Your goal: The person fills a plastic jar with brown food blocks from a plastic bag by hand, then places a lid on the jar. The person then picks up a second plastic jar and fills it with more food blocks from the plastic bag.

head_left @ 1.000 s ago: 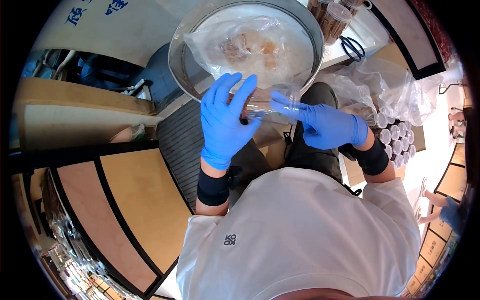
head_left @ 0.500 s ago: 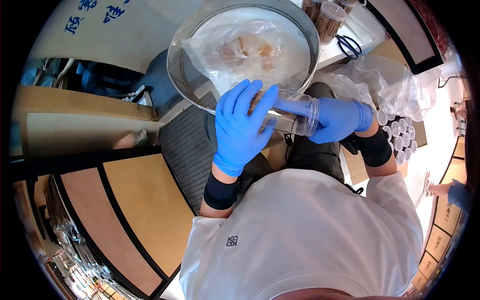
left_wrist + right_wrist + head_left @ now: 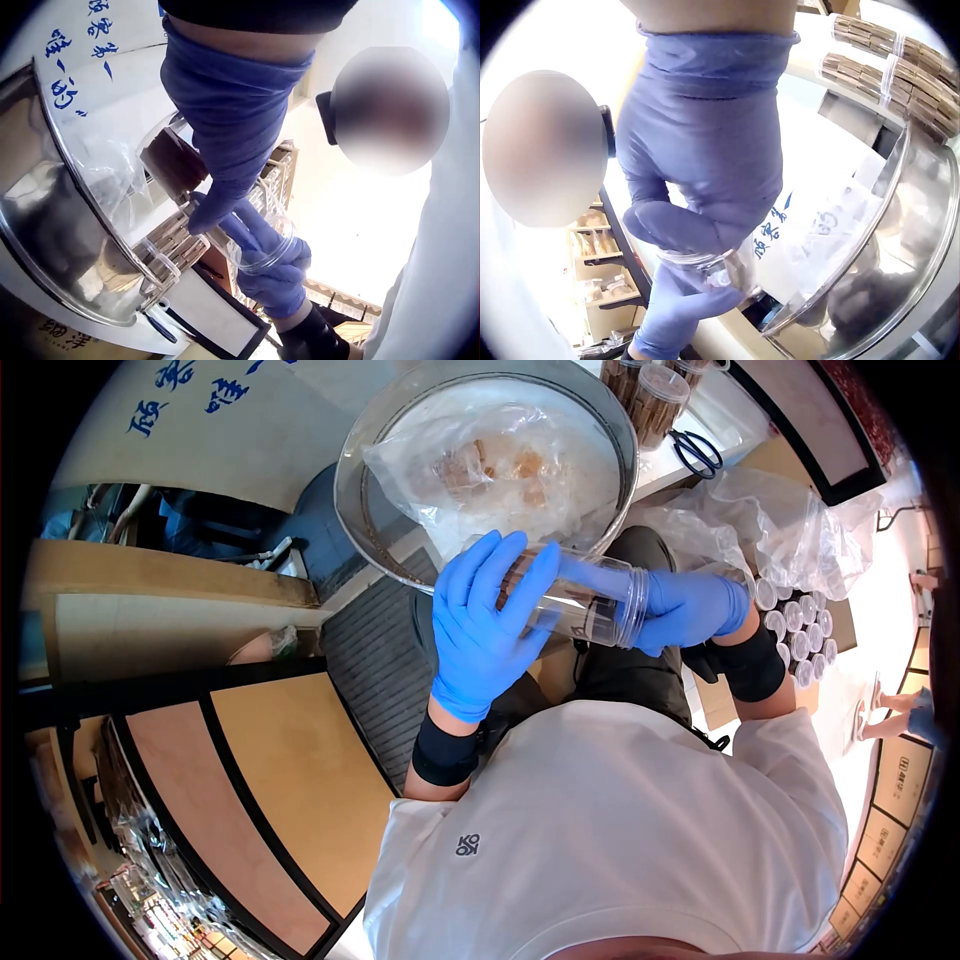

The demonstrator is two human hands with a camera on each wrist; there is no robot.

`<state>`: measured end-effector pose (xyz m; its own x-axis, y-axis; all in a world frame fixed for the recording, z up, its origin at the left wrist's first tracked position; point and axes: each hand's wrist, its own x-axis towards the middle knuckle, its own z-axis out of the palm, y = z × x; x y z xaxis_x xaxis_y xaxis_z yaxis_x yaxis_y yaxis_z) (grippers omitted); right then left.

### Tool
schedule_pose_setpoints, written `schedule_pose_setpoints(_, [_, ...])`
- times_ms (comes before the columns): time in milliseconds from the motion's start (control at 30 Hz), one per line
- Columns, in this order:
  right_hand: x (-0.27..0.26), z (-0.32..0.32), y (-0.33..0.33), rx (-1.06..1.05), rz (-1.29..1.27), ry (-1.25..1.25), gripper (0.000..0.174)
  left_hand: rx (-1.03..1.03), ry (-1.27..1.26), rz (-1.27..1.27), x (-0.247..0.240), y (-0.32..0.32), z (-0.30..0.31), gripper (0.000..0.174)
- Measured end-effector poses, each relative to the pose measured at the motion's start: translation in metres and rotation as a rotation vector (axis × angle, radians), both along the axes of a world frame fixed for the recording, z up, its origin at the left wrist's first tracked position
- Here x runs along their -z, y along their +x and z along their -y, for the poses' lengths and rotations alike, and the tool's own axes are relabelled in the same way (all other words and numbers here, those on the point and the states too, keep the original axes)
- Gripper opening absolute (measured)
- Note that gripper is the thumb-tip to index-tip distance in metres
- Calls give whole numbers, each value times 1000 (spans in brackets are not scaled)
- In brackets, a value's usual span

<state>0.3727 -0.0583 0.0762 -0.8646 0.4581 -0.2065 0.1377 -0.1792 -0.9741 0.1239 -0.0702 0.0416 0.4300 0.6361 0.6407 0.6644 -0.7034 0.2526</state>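
- Fingers of left hand wrap the closed end of a clear jar, grasping it.
- Right hand: fingers reach into the jar's open mouth, gripping the rim.
- Jar lies sideways between both hands, over the lap, just below the metal bowl holding a plastic bag.
- Risk: mouth tipping down would likely spill the brown pieces; gloves may slip on smooth plastic.

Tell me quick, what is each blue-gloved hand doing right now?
Left hand: grips the clear jar.
Right hand: fingers reach inside the jar's mouth; whether they grip anything cannot be told.
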Motion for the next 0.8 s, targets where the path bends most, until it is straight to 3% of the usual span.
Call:
schedule_pose_setpoints(167, [-1,0,-1,46,89,1,81,-30,7,16,0,3,3,68])
schedule_pose_setpoints(267, [9,-1,-5,75,-64,154,81,-33,56,-27,-3,3,1,69])
schedule_pose_setpoints(333, [-7,2,-8,92,13,31,77,-26,80,-49,-4,0,-4,70])
schedule_pose_setpoints(467, [8,2,-7,172,207,110,74,-29,31,84,6,-12,-15,73])
schedule_pose_setpoints(533, [35,-6,-7,322,27,1169,72,-72,41,161,9,-14,-17,75])
schedule_pose_setpoints(567, [33,0,-5,322,26,1169,72,-82,89,194,10,-12,-17,71])
schedule_pose_setpoints(633, [10,20,-13,261,402,1056,73,-92,134,229,12,-11,-15,67])
schedule_pose_setpoints(700, [10,23,-17,240,455,1015,74,-37,131,141,14,-11,-14,81])
schedule_pose_setpoints(800, [13,22,-14,238,422,964,76,-42,74,161,19,-10,-15,81])
